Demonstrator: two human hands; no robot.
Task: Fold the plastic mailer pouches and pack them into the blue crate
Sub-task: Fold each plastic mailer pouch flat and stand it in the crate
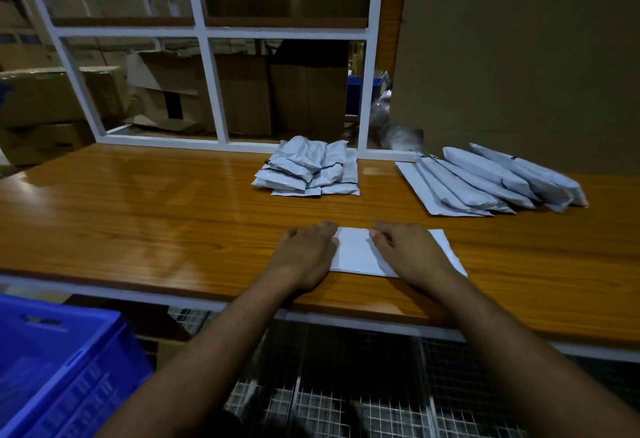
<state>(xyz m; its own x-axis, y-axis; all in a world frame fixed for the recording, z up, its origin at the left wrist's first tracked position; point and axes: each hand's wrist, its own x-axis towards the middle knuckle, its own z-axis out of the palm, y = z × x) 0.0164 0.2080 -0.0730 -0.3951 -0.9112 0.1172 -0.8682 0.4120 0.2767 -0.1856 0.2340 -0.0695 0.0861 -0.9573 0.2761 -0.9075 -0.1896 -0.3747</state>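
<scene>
On the wooden bench (138,215), nothing is seen packed in the blue crate (52,361) at lower left, one mailer pouch (356,250) is pressed flat under the open-fingered left hand (304,254) and right hand (408,254), a folded stack (308,170) is finished behind, and unfolded pouches (491,181) remain at right.

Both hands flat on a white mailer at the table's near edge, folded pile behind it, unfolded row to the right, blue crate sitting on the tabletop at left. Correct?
Not quite. The blue plastic crate is not on the tabletop; the head view shows it below the wooden table, off its near edge at lower left. The rest holds: left hand and right hand on the white plastic mailer pouch, folded pile behind, unfolded row to the right.
</scene>
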